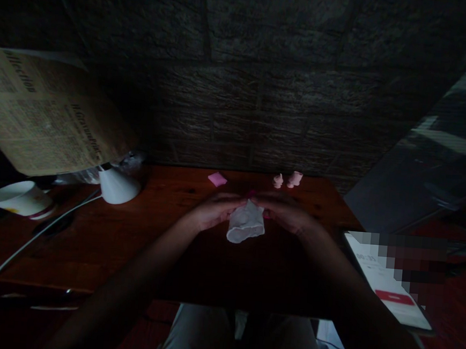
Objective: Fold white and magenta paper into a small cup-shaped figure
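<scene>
Above the middle of the table, my left hand (218, 210) and my right hand (284, 211) meet with closed fingers around a small white pouch (247, 224). It looks thin and crumpled, and its wide mouth faces me. A bit of bright pink (268, 214) shows by my right fingers; I cannot make out what it is. My fingertips are partly hidden in the dim light. Beyond my left hand lies a flat pink square (217, 179). Two small pale pink figures, one short (278, 181) and one taller (295, 179), stand beyond my right hand.
On the left are a paper cup (19, 199), a white cone-shaped lamp base (119, 186) with a white cable (38, 237), and a printed brown paper bag (48, 111). A tablet-like screen (388, 283) lies right. A dark brick wall (259, 90) backs the wooden table (142, 242).
</scene>
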Demonstrator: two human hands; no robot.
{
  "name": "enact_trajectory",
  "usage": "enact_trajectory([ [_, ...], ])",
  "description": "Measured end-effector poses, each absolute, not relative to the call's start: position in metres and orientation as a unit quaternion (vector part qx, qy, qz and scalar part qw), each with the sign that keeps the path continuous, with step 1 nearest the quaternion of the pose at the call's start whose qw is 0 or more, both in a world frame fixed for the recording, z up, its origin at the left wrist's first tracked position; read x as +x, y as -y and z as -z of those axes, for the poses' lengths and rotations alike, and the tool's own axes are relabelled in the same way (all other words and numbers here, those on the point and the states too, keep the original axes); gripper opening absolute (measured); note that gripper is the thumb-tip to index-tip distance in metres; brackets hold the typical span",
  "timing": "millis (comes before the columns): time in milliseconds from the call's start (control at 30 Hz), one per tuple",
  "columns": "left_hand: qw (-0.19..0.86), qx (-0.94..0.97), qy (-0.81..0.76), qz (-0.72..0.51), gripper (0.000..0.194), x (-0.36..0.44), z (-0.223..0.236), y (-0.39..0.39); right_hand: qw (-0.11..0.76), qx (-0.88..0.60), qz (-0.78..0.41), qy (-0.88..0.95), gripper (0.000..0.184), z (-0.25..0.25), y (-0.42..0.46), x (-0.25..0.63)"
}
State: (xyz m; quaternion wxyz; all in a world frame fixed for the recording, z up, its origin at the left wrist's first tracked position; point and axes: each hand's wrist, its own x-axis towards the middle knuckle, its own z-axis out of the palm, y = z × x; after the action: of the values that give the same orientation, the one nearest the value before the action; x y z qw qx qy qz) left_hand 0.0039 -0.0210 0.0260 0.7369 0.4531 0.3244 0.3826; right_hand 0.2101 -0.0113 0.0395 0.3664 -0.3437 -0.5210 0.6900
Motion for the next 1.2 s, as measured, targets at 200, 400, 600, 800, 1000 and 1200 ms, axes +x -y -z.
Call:
enact_trajectory([
  [200, 0.706, 0.466, -0.35, -0.401, 0.038, 0.007, -0.026, 0.022, 0.369, -0.356, -0.648, 0.563, 0.024, -0.041, 0.012, 0.209],
  [400, 0.624, 0.533, -0.369, -0.437, 0.036, 0.011, -0.02, 0.02, 0.381, -0.39, -0.617, 0.567, 0.026, -0.044, 0.014, 0.208],
  [600, 0.562, 0.603, -0.37, -0.428, 0.041, 0.013, -0.027, 0.024, 0.393, -0.389, -0.589, 0.589, 0.031, -0.041, 0.014, 0.209],
  [800, 0.601, 0.565, -0.358, -0.437, 0.032, 0.013, -0.028, 0.025, 0.401, -0.389, -0.6, 0.573, 0.032, -0.041, 0.015, 0.209],
  [1000, 0.703, 0.467, -0.335, -0.42, 0.034, 0.012, -0.031, 0.025, 0.417, -0.366, -0.623, 0.551, 0.031, -0.044, 0.016, 0.205],
  [1200, 0.72, 0.456, -0.323, -0.412, 0.031, 0.01, -0.03, 0.024, 0.418, -0.353, -0.648, 0.53, 0.032, -0.045, 0.015, 0.205],
])
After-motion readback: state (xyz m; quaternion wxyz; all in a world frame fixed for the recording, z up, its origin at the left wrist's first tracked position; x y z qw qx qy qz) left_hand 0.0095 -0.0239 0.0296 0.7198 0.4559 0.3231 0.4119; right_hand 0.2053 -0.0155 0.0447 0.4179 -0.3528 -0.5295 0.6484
